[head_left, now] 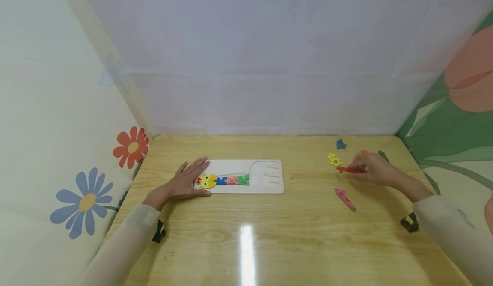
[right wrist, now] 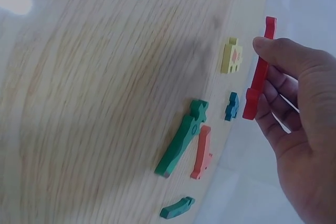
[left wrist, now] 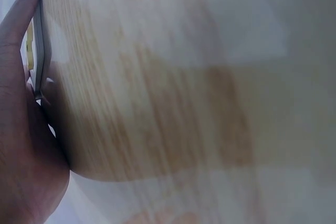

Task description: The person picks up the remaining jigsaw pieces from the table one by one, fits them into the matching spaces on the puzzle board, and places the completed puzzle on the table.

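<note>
A white giraffe puzzle board [head_left: 265, 179] lies on the table, with a yellow giraffe head [head_left: 208, 181] and blue, pink and green pieces in a row beside it. Across the board's left end rests my left hand [head_left: 186, 180], fingers extended toward the far edge and thumb along the near edge. In the left wrist view the thumb [left wrist: 13, 22] lies against the board's side. My right hand [head_left: 371, 168] pinches a red puzzle piece [right wrist: 258, 77] between thumb and fingers, above the table. Near it lie a yellow piece [right wrist: 231, 56] and a blue piece [right wrist: 231, 106].
A pink piece [head_left: 345, 199] lies on the near side of the right hand. The right wrist view shows a long green piece [right wrist: 181, 140], an orange piece [right wrist: 202, 153] and a small green piece [right wrist: 177, 208]. White cloth [head_left: 231, 102] stands behind the table [head_left: 292, 234], with flowered panels either side.
</note>
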Available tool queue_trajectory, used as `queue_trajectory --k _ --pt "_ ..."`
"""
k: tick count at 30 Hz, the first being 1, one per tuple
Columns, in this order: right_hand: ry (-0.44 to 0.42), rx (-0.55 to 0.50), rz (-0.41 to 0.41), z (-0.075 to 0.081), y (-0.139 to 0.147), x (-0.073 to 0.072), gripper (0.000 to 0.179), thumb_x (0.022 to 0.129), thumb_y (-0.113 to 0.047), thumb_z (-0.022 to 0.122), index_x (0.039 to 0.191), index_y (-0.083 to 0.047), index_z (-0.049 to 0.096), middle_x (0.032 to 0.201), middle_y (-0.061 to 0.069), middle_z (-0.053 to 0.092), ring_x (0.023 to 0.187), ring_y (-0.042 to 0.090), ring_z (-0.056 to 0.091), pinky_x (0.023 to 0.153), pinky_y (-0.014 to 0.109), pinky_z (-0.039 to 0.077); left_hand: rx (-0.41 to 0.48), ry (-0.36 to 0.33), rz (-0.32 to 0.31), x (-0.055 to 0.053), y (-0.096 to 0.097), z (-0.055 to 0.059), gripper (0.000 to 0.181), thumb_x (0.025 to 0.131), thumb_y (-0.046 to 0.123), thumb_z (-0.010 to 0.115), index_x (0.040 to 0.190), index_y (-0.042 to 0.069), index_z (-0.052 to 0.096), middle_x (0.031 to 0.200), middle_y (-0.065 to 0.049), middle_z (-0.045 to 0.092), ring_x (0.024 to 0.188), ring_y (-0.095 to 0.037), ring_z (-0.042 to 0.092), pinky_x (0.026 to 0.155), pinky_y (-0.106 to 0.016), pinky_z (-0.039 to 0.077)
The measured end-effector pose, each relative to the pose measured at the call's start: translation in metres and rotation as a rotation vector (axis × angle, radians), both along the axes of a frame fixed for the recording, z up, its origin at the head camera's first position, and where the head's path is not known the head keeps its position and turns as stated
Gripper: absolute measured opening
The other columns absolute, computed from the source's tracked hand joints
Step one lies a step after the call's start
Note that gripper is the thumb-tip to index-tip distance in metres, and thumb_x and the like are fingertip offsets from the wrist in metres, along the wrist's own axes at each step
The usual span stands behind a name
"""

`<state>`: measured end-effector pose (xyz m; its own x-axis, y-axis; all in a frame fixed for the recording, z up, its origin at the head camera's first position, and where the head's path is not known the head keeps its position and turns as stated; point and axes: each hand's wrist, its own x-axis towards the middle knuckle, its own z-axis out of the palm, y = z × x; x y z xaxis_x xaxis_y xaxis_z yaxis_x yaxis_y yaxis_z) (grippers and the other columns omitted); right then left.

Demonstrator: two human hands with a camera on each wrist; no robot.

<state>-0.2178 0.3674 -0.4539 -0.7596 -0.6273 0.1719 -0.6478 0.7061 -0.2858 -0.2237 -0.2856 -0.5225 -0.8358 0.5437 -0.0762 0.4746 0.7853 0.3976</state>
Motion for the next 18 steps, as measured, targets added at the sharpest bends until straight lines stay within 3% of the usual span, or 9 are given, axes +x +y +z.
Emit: queue_trajectory --k 9,18 --pt "0.003 0.022 0.012 0.000 -0.011 -0.006 0.017 0.080 -0.002 0.090 0.095 -0.005 0.083 0.084 -0.006 0.065 0.072 0.007 0.061 0.063 0.025 0.056 -0.003 0.003 0.010 0.001 0.001 0.001 0.115 0.086 0.064 0.077 0.169 0.007 0.021 0.177 -0.015 0.015 0.163 -0.038 0.011 0.126 -0.070 0.000" --pt "-0.047 -0.003 -0.014 0.002 -0.025 -0.008 0.018 0.081 0.001 0.089 0.097 -0.006 0.083 0.087 -0.005 0.068 0.076 0.011 0.066 0.067 0.026 0.058 -0.008 0.006 0.014 0.002 0.001 0.002 0.115 0.086 0.063 0.078 0.169 0.007 0.022 0.177 -0.015 0.015 0.163 -0.038 0.012 0.126 -0.069 0.001"
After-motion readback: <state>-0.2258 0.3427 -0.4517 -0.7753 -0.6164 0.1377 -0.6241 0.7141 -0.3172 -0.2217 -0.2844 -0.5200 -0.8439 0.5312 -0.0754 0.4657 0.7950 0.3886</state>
